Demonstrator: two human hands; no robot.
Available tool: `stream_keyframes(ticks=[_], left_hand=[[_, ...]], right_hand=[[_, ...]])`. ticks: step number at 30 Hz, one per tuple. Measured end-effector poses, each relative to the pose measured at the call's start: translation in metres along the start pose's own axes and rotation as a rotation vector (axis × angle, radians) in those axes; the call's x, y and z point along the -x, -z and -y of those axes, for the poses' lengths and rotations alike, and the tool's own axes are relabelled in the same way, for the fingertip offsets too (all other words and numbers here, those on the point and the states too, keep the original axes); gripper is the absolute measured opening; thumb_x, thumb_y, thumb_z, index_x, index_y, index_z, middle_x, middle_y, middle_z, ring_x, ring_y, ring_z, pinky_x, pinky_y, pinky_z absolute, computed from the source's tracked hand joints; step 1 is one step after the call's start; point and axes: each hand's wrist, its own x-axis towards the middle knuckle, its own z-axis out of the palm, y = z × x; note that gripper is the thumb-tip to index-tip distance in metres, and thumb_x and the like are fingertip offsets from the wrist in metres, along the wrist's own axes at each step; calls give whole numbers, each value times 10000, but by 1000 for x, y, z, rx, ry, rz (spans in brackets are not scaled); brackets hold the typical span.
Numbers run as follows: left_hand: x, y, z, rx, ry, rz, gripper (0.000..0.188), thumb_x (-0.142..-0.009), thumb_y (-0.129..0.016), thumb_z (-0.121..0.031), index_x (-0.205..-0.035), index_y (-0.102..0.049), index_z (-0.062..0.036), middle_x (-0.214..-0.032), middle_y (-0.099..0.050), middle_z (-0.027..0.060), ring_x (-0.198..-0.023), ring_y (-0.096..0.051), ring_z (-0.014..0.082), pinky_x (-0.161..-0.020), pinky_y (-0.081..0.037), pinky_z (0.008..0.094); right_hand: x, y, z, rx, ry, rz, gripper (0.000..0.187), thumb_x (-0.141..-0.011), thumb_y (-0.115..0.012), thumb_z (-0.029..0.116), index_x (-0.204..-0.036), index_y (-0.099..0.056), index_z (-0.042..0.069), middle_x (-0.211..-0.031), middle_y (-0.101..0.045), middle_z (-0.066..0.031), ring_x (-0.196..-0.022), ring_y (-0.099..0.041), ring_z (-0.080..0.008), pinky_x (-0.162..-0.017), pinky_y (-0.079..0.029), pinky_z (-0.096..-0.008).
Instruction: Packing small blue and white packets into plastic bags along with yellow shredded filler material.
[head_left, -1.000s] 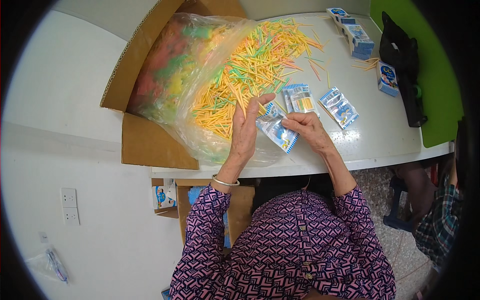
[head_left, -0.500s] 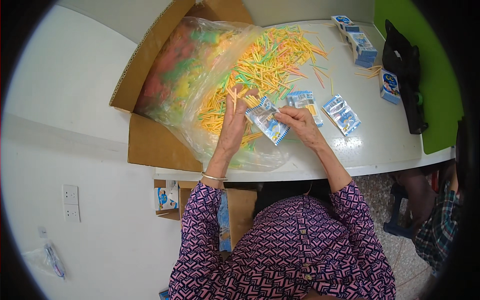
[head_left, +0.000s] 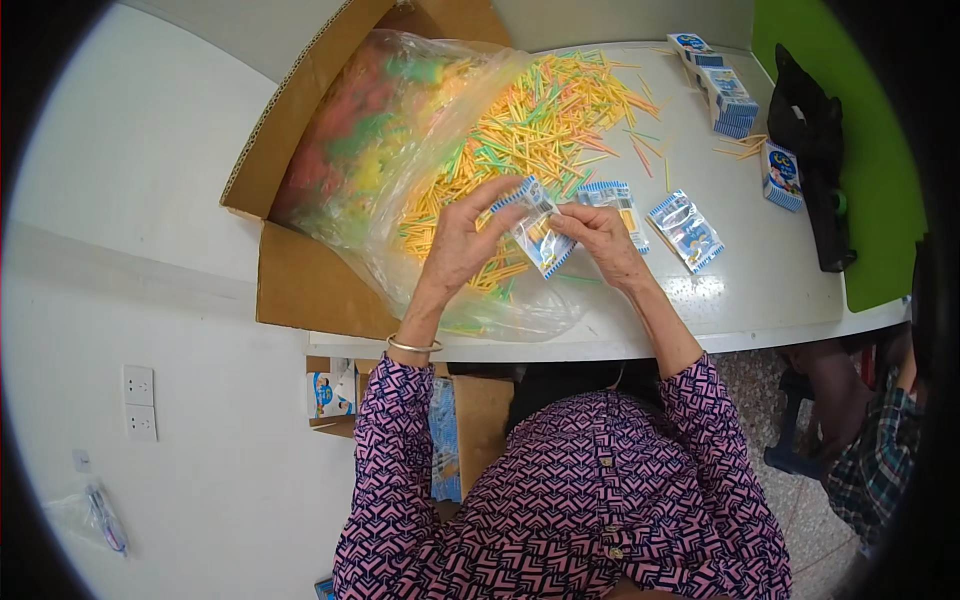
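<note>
A small clear packet with blue-and-white striped ends (head_left: 541, 256) is between my hands, tilted, with yellow sticks showing through its window. My left hand (head_left: 462, 240) pinches its upper left end, thumb in front and fingers behind. At its right edge my right hand (head_left: 604, 243) grips it between thumb and fingers. Behind my hands spreads a heap of thin yellow, pink and green sticks (head_left: 540, 120), spilling from a large clear plastic bag (head_left: 400, 160). Two more packets lie on the table beside my right hand, a nearer one (head_left: 625, 205) and one farther right (head_left: 687, 232).
The bag sits in an open cardboard box (head_left: 315, 280) at the left. Stacked small blue-and-white packs (head_left: 730, 100) stand at the back right, with a single pack (head_left: 781, 178) near a black object (head_left: 808, 120) by the green panel (head_left: 880, 200). Another person's checked sleeve (head_left: 870, 465) shows at lower right.
My left hand has gone from holding loose sticks beside the packet to pinching the packet's upper end. Sticks now show inside the packet. My right hand keeps its grip.
</note>
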Motion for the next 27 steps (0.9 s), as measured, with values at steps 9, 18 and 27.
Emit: stream_keyframes(ticks=[9, 18, 27], left_hand=[[-7, -23, 4, -11, 2, 38, 330, -864, -596, -31, -1186, -533, 10, -1101, -588, 61, -1016, -559, 128, -861, -466, 256], [-23, -53, -9, 358, 154, 106, 443, -795, -654, 6, -1187, -448, -12, -1064, -575, 81, -955, -565, 115, -856, -455, 243], [-29, -60, -8, 170, 94, 187, 384, -788, -622, 13, -1139, -469, -17, -1015, -580, 60, -927, -559, 103, -825, -453, 233]], right_hand=[[17, 6, 14, -131, -63, 68, 294, -860, -646, 165, -1081, -637, -29, -936, -666, -35, -854, -579, -63, -779, -448, -220], [29, 24, 23, -14, -156, 62, 272, -830, -680, 174, -1018, -661, -22, -911, -678, -39, -811, -596, -61, -770, -457, -217], [34, 31, 18, -23, -203, 83, 268, -833, -680, 178, -1012, -665, -20, -907, -681, -45, -803, -601, -63, -764, -464, -219]])
